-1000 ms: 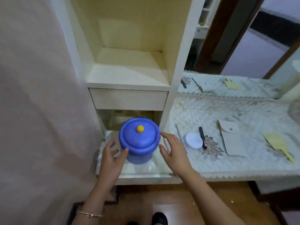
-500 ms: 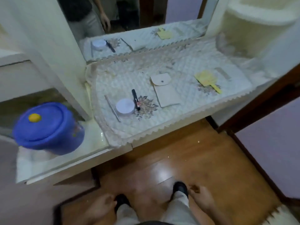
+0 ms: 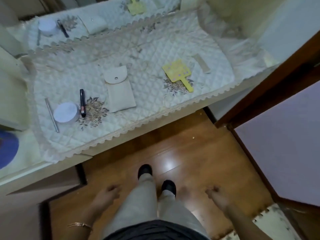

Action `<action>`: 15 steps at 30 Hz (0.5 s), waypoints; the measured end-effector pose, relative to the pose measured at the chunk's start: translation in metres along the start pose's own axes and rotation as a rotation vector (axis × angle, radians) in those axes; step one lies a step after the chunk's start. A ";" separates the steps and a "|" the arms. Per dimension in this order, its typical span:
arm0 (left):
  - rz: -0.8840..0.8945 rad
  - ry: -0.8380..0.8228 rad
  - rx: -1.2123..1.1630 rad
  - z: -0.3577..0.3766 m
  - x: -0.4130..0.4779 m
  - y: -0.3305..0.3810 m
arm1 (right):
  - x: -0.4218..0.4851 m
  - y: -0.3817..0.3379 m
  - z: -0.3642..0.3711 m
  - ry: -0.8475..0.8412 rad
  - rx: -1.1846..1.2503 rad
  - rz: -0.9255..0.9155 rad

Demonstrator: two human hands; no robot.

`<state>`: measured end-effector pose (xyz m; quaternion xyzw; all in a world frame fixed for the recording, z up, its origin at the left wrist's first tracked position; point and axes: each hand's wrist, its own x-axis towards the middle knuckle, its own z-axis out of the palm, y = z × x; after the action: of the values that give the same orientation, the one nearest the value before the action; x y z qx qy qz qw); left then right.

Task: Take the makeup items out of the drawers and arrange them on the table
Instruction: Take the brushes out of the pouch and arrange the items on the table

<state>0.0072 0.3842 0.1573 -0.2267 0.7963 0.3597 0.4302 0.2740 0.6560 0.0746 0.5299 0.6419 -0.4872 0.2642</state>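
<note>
Head view: my left hand (image 3: 105, 196) and right hand (image 3: 215, 196) hang at my sides over the wood floor, fingers loosely curled, holding nothing. On the table (image 3: 173, 108), laid out on the quilted cover: a metal stick (image 3: 51, 115) just beside a round white jar (image 3: 65, 112), a black tube (image 3: 82, 103) touching the jar's right side, a cream pouch (image 3: 119, 89) at centre, a yellow paddle (image 3: 178, 73) and a pale strip (image 3: 201, 64) to the right. A blue pot (image 3: 7, 149) sits at the left edge. Judged step: between items, with neither hand engaged. The next move calls for reaching to a drawer; none is clearly in view.
</note>
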 end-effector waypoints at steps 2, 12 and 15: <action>-0.055 -0.013 0.070 0.023 -0.013 -0.089 | 0.007 -0.015 -0.010 0.017 0.036 0.022; 0.179 -0.223 0.308 0.031 0.018 0.005 | 0.025 -0.162 -0.058 -0.081 -0.242 -0.292; 0.278 -0.327 0.249 0.019 0.004 0.058 | 0.024 -0.239 -0.069 -0.132 -0.295 -0.535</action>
<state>-0.0237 0.4356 0.1687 0.0010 0.7779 0.3463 0.5243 0.0545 0.7371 0.1630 0.2655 0.8039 -0.4741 0.2418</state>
